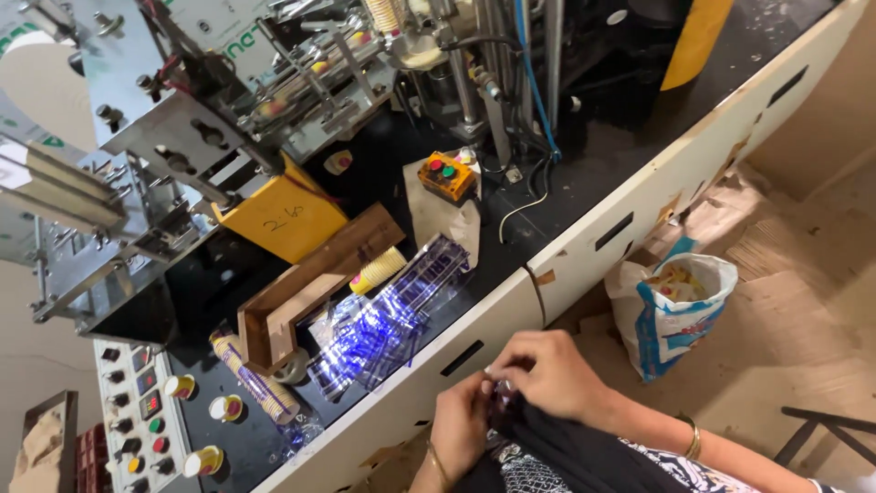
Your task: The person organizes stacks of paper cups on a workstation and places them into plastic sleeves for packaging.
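Observation:
My left hand (459, 424) and my right hand (547, 370) meet at the bottom centre, close to my body. Together they pinch a small clear plastic piece (499, 388) with dark print, held above a dark cloth (547, 452) on my lap. Both hands sit just in front of the machine's cream front panel (566, 265). On the black machine top lies a pile of clear printed plastic bags (392, 315), a little beyond my hands. Beside the bags a stack of paper cups (377, 270) rests in a wooden trough (310, 288).
A cup-making machine with metal arms (182, 128) fills the upper left. An orange button box (447, 175) and a yellow cardboard piece (285, 217) sit on top. A control panel (137, 415) is at lower left. A white sack (675, 306) stands on the cardboard-covered floor.

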